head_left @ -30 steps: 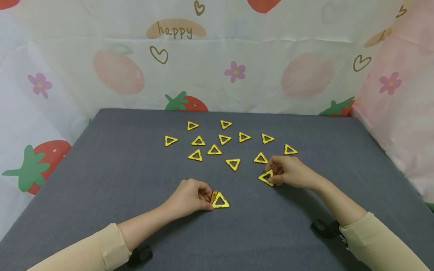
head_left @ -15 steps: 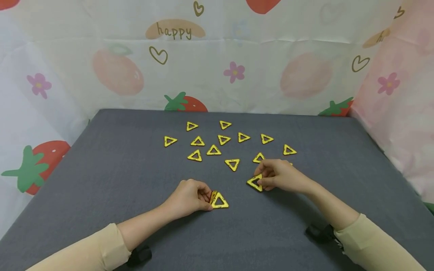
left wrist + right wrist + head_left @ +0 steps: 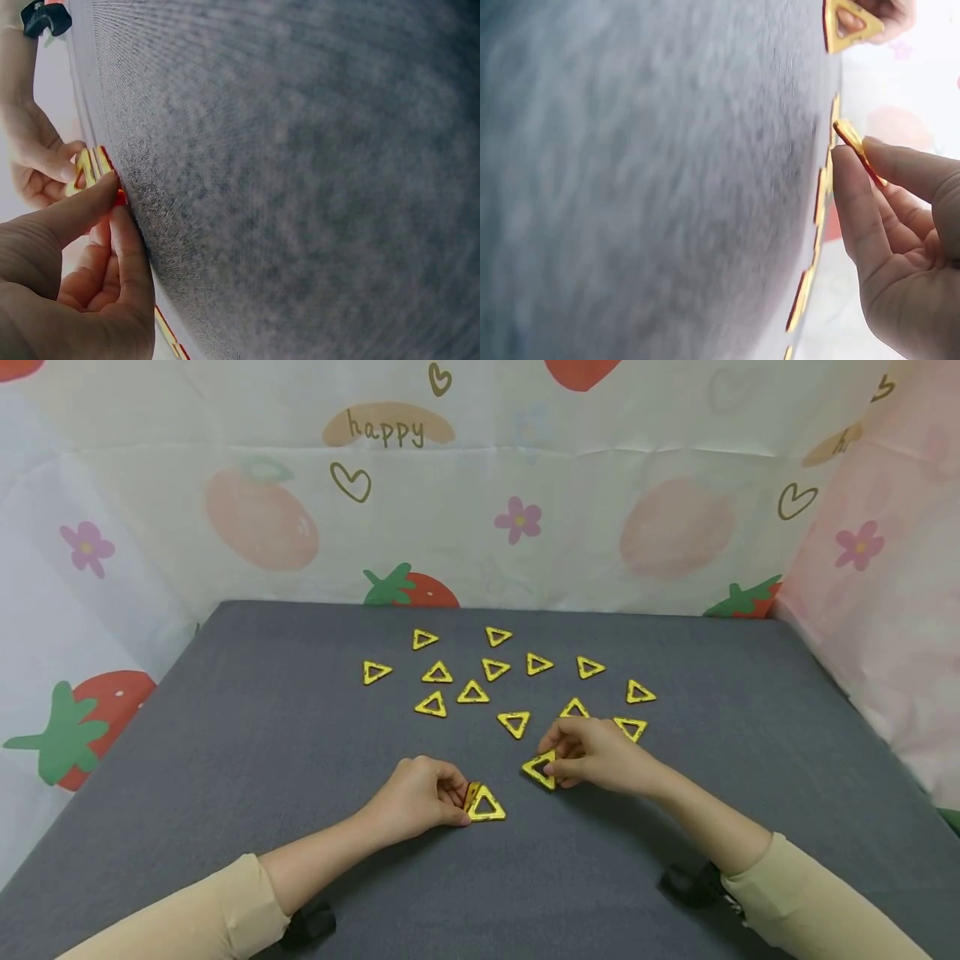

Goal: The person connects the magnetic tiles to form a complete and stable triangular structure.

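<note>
L hand (image 3: 423,793): near the front, L of ctr; fingers bent, thumb + forefinger closed in a pinch on the L side of the upright pair (image 3: 486,817).
Upright pair: 2 yellow triangles w/ open ctrs, stood on the grey cloth (image 3: 480,893), edges meeting, leaning to each other; L one mostly hidden by fingertips.
R hand (image 3: 603,756): R of the pair & a bit farther back; thumb + forefinger pinched one held triangle (image 3: 537,776), other fingers curled.
Held triangle: yellow, pt. facing L, tilted, red edge visible in R wrist view; near the pair, gap between, not touching.
Loose triangles (image 3: 514,717): approx. 13, same type, lying flat & scattered beyond both hands; two just behind R hand, one partly covered by it.
Sleeves (image 3: 247,902): beige, both arms; blk gear (image 3: 309,927) under L cuff, similar at R.
Backdrop (image 3: 450,527): pale sheet w/ fruit, flowers, hearts, "happy".
</note>
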`<act>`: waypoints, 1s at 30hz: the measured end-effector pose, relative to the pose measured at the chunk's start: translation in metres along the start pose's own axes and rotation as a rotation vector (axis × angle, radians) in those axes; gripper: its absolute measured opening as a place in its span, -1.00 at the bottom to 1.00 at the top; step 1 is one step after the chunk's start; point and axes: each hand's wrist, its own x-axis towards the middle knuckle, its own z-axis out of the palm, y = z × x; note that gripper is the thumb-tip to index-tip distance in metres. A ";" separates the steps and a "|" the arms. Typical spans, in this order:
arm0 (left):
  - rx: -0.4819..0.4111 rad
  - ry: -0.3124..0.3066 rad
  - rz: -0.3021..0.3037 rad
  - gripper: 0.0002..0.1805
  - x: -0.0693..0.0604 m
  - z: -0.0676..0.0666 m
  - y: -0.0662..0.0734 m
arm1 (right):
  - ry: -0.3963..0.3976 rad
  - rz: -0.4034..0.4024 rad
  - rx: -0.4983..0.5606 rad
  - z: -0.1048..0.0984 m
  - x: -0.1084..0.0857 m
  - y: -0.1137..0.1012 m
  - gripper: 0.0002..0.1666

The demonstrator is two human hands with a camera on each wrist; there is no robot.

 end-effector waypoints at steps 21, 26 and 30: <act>0.014 0.008 -0.013 -0.81 0.001 0.001 0.001 | -0.012 -0.024 -0.036 0.029 0.011 -0.020 -0.79; 0.017 0.011 -0.019 -0.81 0.000 0.001 0.001 | -0.011 -0.039 -0.049 0.033 0.012 -0.021 -0.79; 0.028 0.013 -0.017 -0.82 0.001 0.001 0.002 | -0.012 -0.058 -0.053 0.036 0.012 -0.022 -0.79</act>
